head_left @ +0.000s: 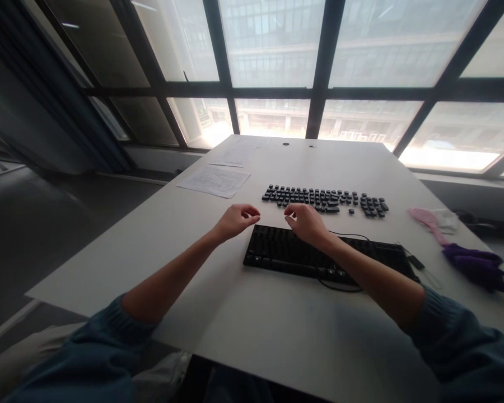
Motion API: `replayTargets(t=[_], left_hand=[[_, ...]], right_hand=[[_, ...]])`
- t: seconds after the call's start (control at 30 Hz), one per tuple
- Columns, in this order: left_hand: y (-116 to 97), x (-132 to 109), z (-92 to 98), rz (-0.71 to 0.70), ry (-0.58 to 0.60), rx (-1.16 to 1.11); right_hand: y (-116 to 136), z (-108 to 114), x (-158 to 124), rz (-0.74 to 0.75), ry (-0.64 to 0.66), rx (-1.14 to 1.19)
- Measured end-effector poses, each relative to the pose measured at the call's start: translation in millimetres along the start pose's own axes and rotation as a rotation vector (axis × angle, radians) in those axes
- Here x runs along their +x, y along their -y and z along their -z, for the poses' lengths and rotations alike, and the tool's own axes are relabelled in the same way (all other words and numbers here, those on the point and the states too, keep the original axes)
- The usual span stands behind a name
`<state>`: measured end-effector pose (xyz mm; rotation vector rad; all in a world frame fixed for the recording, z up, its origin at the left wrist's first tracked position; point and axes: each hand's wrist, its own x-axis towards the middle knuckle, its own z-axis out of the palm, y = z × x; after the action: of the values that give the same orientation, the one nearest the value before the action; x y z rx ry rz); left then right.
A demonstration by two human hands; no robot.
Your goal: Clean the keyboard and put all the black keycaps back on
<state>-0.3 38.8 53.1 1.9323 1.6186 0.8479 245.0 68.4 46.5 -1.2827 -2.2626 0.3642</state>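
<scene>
Keycaps, dozens of loose black plastic ones, sit just beyond your one long black keyboard base on the white table. Your left hand is beside the base, right hand over its back edge; fingertips curled close, can't tell if either's pinching anything.

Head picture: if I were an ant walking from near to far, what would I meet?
Black rectangular keyboard → loose small black keycaps → small dark round spot → dark-framed glass windows.
</scene>
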Motion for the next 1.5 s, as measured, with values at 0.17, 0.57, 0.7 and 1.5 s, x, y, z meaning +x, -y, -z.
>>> replayTargets(t=[0.17, 0.57, 0.7, 1.5], left_hand=[[3.0, 67.6, -31.5, -0.078, -0.072, 0.225], [12.3, 107.8, -74.9, -0.138, -0.06, 0.336], [11.7, 108.2, -75.7, -0.146, -0.067, 0.325], [7.4, -69.6, -10.2, -0.436, 0.103, 0.093]], right_hand=[[-26.5, -9.0, 52.7, -0.053, 0.042, -0.212], [-42.9, -39.5, 79.7, 0.05, 0.094, -0.294], [-41.4, -41.7, 79.0, 0.06, 0.092, -0.299], [4.3, 2.9, -31.3, 0.231, -0.001, 0.145]])
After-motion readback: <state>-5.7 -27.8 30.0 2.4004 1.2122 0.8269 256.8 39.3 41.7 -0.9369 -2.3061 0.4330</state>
